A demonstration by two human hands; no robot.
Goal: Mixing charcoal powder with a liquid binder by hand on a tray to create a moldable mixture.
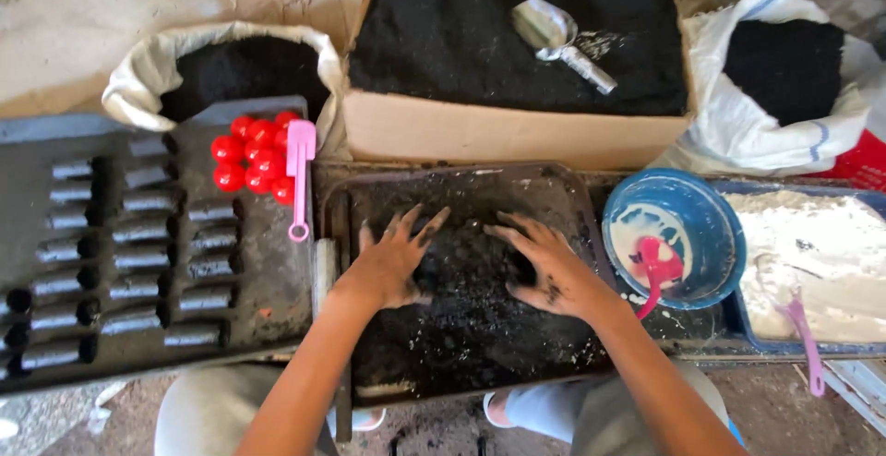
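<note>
Black mix [466,313] in 1 tray [563,184], 2 hands pressing, L hand [392,262], R hand [544,267]

Soft even daylight, faint shadows, slight edge distortion.

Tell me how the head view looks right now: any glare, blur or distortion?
Head view: even, soft light, no hard shadows; mild glare on the metal scoop; the white powder is nearly washed out; the black mix under the left hand and right hand loses detail; wide-angle bending at the edges.
</note>
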